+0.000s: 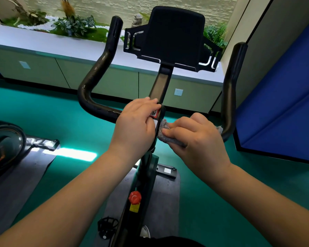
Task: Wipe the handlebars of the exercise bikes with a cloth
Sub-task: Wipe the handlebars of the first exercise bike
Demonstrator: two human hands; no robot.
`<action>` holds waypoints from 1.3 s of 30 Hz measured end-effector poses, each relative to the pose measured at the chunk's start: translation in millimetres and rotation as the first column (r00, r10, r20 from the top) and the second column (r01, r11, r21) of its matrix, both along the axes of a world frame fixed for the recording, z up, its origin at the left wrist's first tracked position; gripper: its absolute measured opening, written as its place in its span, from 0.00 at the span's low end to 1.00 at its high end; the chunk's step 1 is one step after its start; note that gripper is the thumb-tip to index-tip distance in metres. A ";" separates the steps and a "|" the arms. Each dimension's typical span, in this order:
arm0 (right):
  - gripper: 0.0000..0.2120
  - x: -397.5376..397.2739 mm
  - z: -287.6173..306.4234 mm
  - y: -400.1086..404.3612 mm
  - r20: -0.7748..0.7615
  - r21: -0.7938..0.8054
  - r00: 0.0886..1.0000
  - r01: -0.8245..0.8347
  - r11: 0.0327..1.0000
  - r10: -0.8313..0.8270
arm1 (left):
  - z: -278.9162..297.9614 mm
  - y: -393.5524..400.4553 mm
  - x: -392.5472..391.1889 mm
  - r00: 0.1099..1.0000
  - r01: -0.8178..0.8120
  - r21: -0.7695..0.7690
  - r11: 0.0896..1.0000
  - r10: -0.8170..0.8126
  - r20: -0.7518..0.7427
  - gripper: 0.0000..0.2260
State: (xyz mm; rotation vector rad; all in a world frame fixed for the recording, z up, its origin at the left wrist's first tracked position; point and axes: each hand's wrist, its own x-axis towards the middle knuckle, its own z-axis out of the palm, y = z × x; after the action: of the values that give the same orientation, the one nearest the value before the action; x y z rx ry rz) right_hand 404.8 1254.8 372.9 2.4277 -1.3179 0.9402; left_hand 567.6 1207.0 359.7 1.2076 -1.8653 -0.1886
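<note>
A black exercise bike stands right in front of me. Its handlebar (95, 77) curves up on the left and on the right (230, 90), with cracked padding on the left bar. My left hand (136, 123) rests over the handlebar's centre beside the stem, fingers lying across it next to a red sticker (153, 113). My right hand (196, 136) grips a grey cloth (163, 126) wrapped round the right part of the crossbar, just right of the stem. A cloth corner (219, 129) shows past my hand. The black tablet holder (173, 36) rises above.
A red knob (135, 197) sits on the bike frame below. A second bike's flywheel (5, 145) stands at the left on a grey mat. A low cabinet (43, 68) with plants runs along the back. A blue panel (284, 107) stands at the right. Green floor lies all around.
</note>
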 end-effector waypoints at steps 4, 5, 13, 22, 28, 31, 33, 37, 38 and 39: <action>0.05 4.0 -8.5 11.2 -0.006 -0.070 0.998 0.057 0.996 -0.057 | -0.1 0.5 0.4 1.000 0.004 0.005 1.000 -0.004 0.010 0.23; 0.05 4.9 -10.8 14.6 -0.008 -0.077 0.998 0.061 0.995 -0.062 | -0.1 0.7 0.5 1.000 -0.001 0.010 1.000 0.000 0.015 0.23; 0.09 12.3 -39.9 43.4 0.387 0.236 0.898 0.125 0.964 -0.211 | 1.2 2.6 -1.2 1.000 -0.022 0.029 0.999 0.022 0.012 0.22; 0.08 60.5 -36.1 35.7 0.651 0.701 -0.105 -0.296 0.649 -0.751 | 1.0 1.9 0.2 1.000 -0.029 0.019 0.999 0.029 0.002 0.21; 0.05 68.6 -38.9 26.5 0.674 0.662 -0.139 -0.322 0.677 -0.726 | 1.5 3.4 1.5 0.999 -0.036 0.025 0.999 0.036 0.008 0.21; 0.06 47.7 -37.1 34.4 0.696 0.684 -0.090 -0.222 0.695 -0.713 | 1.6 4.3 0.8 0.999 -0.045 0.043 0.998 0.045 0.007 0.20; 0.06 36.5 -37.9 37.3 0.721 0.665 -0.104 -0.173 0.727 -0.685 | 2.2 4.9 -0.7 0.998 -0.060 0.049 0.997 0.059 0.009 0.19; 0.08 54.2 -38.8 28.2 0.697 0.669 -0.117 -0.252 0.700 -0.708 | 4.1 7.0 -3.3 0.997 -0.081 0.051 0.995 0.080 0.024 0.19; 0.09 62.4 -39.8 24.6 0.687 0.660 -0.132 -0.297 0.690 -0.714 | 4.4 7.3 -3.0 0.996 -0.085 0.050 0.995 0.084 0.032 0.19; 0.09 68.9 -40.9 22.0 0.683 0.647 -0.149 -0.329 0.688 -0.715 | 4.7 7.7 -2.6 0.995 -0.090 0.051 0.995 0.088 0.040 0.20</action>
State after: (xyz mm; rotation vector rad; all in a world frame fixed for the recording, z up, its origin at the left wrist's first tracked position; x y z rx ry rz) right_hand 473.7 1276.7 332.0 0.8642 -2.8600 2.9561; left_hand 565.0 1214.7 364.4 1.3364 -1.8448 -0.1677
